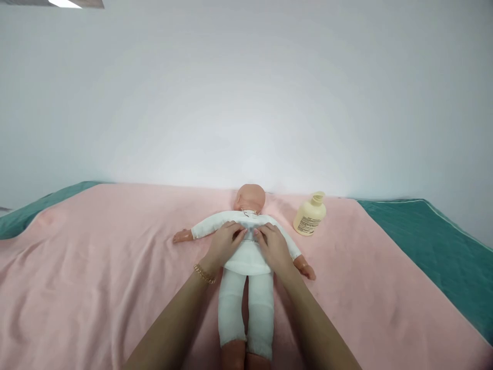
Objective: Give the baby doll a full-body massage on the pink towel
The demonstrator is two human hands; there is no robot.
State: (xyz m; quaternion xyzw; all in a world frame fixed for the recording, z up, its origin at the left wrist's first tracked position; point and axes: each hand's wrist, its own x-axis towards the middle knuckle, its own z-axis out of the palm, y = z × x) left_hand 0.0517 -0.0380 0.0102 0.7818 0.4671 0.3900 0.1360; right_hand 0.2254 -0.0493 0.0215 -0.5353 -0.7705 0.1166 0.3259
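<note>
A baby doll (247, 259) with a white cloth body lies on a pink blanket (154, 288), its head (251, 198) away from me and its arms spread. On its upper body, my left hand (228, 240) and my right hand (272, 244) rest side by side with a small gap between them. Thumbs and fingers of both hands are bent together over the cloth. A small bluish patch (250, 226) shows between the fingertips; whether the fingers pinch it or the cloth is too small to tell. A bracelet circles my left wrist.
To the right of the doll's head stands a pale yellow pump bottle (309, 216) on the blanket. Green cloth (435, 246) shows beyond the blanket at the right and the far left. A pale wall (246, 92) rises behind.
</note>
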